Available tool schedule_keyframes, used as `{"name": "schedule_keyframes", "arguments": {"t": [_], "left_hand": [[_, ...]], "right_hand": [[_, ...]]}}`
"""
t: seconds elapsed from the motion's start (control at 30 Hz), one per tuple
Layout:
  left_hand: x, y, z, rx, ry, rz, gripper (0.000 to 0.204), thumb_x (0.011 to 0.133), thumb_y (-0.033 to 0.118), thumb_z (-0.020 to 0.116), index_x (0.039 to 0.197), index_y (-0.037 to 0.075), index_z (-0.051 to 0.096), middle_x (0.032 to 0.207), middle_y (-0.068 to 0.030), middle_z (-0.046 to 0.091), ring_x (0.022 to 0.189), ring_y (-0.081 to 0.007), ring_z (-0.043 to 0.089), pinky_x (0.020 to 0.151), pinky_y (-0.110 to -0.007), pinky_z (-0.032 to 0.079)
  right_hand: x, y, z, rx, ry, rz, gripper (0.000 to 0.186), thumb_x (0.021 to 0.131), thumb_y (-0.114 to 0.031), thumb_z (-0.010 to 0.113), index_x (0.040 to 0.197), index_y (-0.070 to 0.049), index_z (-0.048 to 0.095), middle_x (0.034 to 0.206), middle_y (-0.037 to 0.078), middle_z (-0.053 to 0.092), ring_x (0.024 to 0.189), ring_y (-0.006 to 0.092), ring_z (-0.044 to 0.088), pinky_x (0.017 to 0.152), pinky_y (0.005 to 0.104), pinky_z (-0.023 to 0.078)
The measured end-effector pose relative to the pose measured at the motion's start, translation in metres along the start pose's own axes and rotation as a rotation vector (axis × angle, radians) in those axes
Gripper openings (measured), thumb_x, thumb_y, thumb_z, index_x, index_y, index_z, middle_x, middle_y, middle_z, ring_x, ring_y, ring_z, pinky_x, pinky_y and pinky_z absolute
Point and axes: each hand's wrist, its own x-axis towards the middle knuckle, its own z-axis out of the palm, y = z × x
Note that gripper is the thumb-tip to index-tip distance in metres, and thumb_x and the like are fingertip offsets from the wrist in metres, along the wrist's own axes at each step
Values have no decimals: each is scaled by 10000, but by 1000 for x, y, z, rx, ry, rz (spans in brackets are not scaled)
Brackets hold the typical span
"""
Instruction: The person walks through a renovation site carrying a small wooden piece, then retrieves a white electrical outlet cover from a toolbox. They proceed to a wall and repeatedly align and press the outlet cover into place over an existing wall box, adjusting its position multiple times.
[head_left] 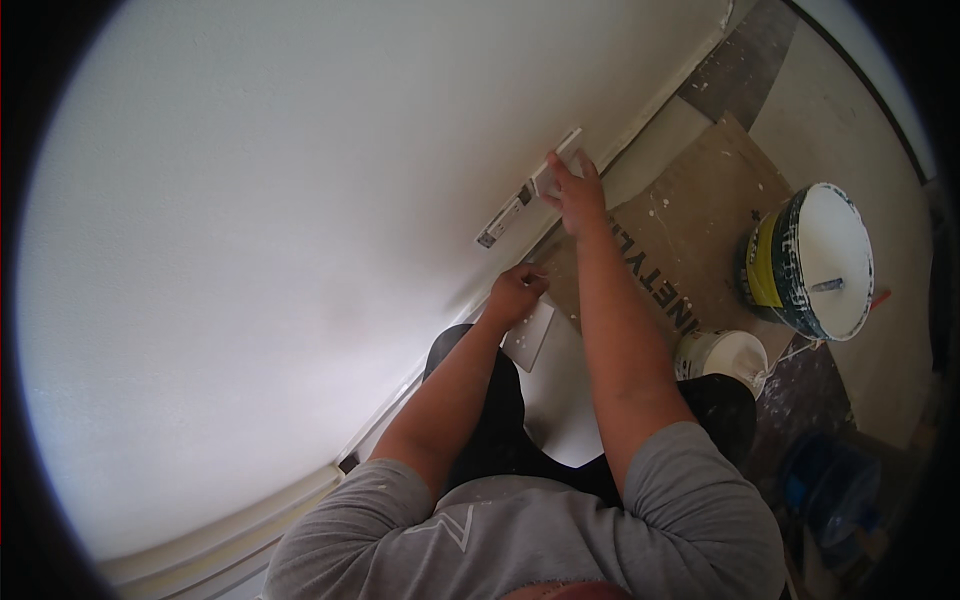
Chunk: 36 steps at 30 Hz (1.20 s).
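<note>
Up against the white wall (250, 200), my right hand (580, 200) grips a flat, white rectangular plate (562, 160) between thumb and fingers. Just below it on the wall is a narrow outlet strip (503, 220) with its dark inner parts exposed. My left hand (518, 293) is lower and nearer to me, close to the foot of the wall, with its fingers curled together. What those fingers hold, if anything, is hidden. A pale, speckled flat plate (528, 340) shows right beneath this hand; whether it is held or lies there I cannot tell.
Brown cardboard (690, 215) with paint spots covers floor to the right. On it stand a large dark-and-yellow paint bucket (775, 260) and a smaller white bucket (705, 352). A blue water jug (830, 480) is at the lower right. Pale mouldings (230, 530) lie lower left.
</note>
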Motion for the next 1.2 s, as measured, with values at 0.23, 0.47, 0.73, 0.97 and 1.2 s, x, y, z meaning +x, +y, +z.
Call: {"name": "schedule_keyframes", "arguments": {"t": [0.23,0.47,0.73,0.97,1.2], "left_hand": [[-1,2,0,24,48,-4,399,820,295,700,1139,57,682,990,-132,698,917,-224,654,842,-333,499],[-2,3,-3,17,13,-25,372,819,298,699,1104,58,697,988,-147,693,922,-241,658,845,-341,499],[-5,-1,-8,-5,20,-62,360,819,289,702,1101,64,701,962,-139,696,881,-233,664,816,-343,506],[-5,-1,-9,-1,26,-35,365,817,305,704,1095,70,708,965,-133,695,865,-233,661,810,-341,508],[-5,5,-5,-26,48,7,339,809,285,703,1051,48,716,896,-162,700,830,-257,673,789,-354,518]], "right_hand": [[-2,0,-1,-2,-45,16,1000,784,-324,828,1517,-69,198,1359,207,425,1238,356,447,875,467,557],[0,4,-1,36,-7,8,967,783,-295,832,1502,-60,230,1339,201,446,1179,344,479,843,454,567],[3,5,-2,27,-10,-32,983,762,-298,849,1491,-44,240,1322,213,453,1167,334,480,847,447,568],[-2,4,1,-9,-11,-22,986,776,-330,837,1495,-44,226,1359,221,410,1220,362,440,881,461,555],[-3,18,9,7,71,-10,930,781,-443,813,1436,5,329,1246,158,487,1126,268,498,898,444,553]]}}
